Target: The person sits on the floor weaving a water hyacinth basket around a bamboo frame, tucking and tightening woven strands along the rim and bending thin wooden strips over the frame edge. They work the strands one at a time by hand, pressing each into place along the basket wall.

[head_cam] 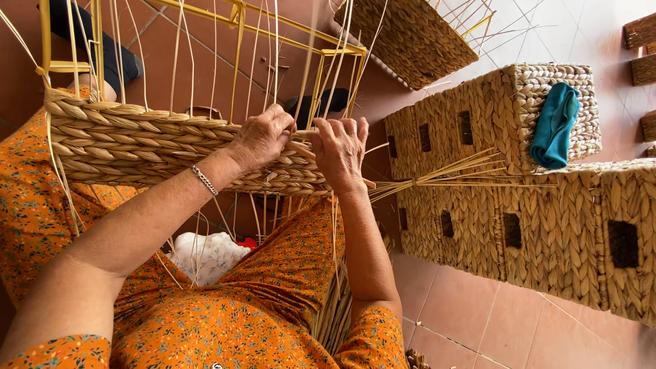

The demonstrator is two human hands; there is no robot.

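A half-woven basket [137,147] of thick plaited straw lies across my lap, built on a yellow wire frame [236,20] with thin upright stakes. My left hand [263,137] presses on the top woven rows near the basket's right corner and grips the weaving strand. My right hand [339,154] is beside it at that corner, fingers curled around the strand and the stakes. A silver bracelet [203,180] sits on my left wrist. I wear an orange flowered dress [239,314].
Several finished square woven baskets [540,225] are stacked on the right, with a teal cloth [555,125] on one. Another basket [410,37] lies tipped at the top. Loose straw stalks [444,178] stick out rightward. A white cloth [205,254] lies below on the tiled floor [478,321].
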